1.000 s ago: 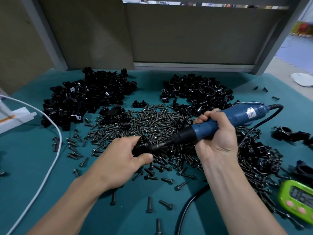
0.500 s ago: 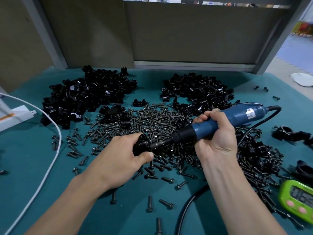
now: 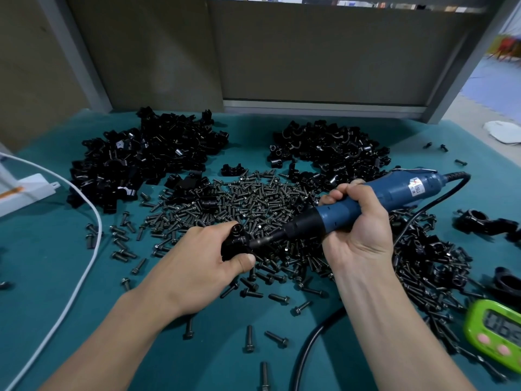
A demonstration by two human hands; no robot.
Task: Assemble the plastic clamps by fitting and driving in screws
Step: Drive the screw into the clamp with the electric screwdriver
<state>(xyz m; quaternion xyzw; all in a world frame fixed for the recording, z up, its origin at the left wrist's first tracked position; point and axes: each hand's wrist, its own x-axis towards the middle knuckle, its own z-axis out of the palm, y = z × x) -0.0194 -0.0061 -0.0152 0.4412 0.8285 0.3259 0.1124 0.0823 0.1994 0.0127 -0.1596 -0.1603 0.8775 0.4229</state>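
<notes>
My left hand (image 3: 197,266) grips a black plastic clamp (image 3: 235,242) just above the table's middle. My right hand (image 3: 358,230) is wrapped around a blue electric screwdriver (image 3: 375,198), which points left and down. Its dark bit (image 3: 263,239) touches the right side of the clamp; the screw under the bit is hidden. A wide heap of dark screws (image 3: 253,201) lies behind and under both hands. Two piles of black clamp parts sit farther back, one at the left (image 3: 146,162) and one at the right (image 3: 329,148).
The screwdriver's black cable (image 3: 313,342) loops down to the near edge. A white cable (image 3: 84,277) curves along the left. A green timer (image 3: 496,331) sits at the right edge, with assembled clamps (image 3: 482,221) behind it. Loose screws (image 3: 249,337) dot the teal mat.
Both hands and the screwdriver have stayed almost still; the bit stays pressed to the clamp. The view has shifted only slightly.
</notes>
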